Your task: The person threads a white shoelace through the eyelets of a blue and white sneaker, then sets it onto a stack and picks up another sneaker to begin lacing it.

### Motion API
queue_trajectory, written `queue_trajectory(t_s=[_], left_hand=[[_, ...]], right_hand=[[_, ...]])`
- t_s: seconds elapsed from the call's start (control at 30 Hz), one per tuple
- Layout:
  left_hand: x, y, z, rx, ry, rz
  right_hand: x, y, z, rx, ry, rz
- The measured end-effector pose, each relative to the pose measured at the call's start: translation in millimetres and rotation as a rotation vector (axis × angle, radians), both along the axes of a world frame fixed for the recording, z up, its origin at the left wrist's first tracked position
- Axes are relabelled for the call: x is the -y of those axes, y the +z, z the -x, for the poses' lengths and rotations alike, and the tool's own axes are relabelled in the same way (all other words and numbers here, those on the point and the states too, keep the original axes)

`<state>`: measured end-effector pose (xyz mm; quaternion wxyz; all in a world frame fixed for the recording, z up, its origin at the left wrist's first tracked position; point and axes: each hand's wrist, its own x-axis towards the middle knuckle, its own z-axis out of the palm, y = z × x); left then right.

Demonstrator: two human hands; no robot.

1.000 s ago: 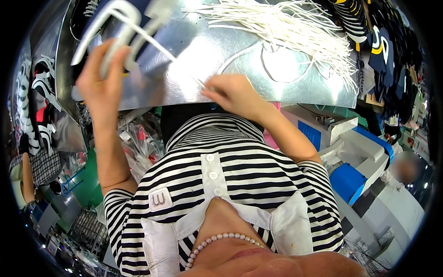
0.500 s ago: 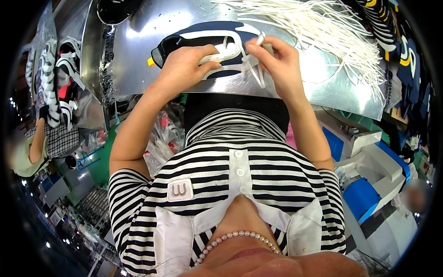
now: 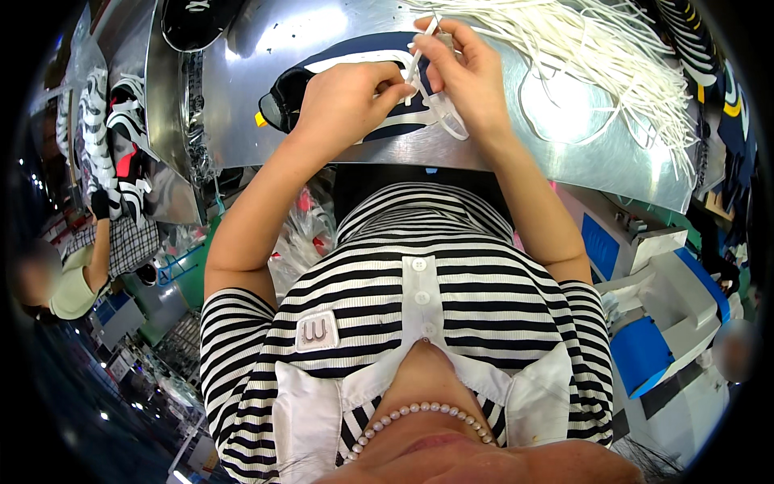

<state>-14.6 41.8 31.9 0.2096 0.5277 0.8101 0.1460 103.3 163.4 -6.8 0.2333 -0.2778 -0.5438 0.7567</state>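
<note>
A navy and white shoe upper lies on the metal table in front of me, its dark heel pointing left with a yellow tab. My left hand is over its middle, thumb and forefinger pinched on a white shoelace. The lace runs up to my right hand, whose fingers close round it just beyond the upper. A thin, shiny tip sticks up from the right fingers; I cannot tell what it is. Loose lace loops hang below the right hand. My left hand covers much of the upper's opening.
A big pile of white laces spreads over the right of the metal table. A black shoe is at the far left. More striped uppers hang at the right edge. Another person works at the left.
My right hand has moved up and slightly left, lifting the lace. The left hand has shifted right and now pinches the lace; before, its fingers rested on the upper.
</note>
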Motion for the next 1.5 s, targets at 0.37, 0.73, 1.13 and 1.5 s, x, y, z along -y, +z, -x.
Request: queue_trajectory(t_s=[0.37, 0.73, 1.13, 1.5], left_hand=[[-2, -9, 6, 0.172, 0.083, -0.031], [7, -17, 16, 0.425, -0.02, -0.027], [27, -21, -9, 0.093, -0.096, -0.28], [58, -19, -7, -0.278, -0.291, -0.552]], right_hand=[[20, -6, -53, 0.234, 0.175, -0.539], [6, -10, -35, 0.429, 0.382, -0.799], [48, -7, -9, 0.56, 0.106, -0.933], [-29, 29, -79, 0.27, -0.029, -0.205]])
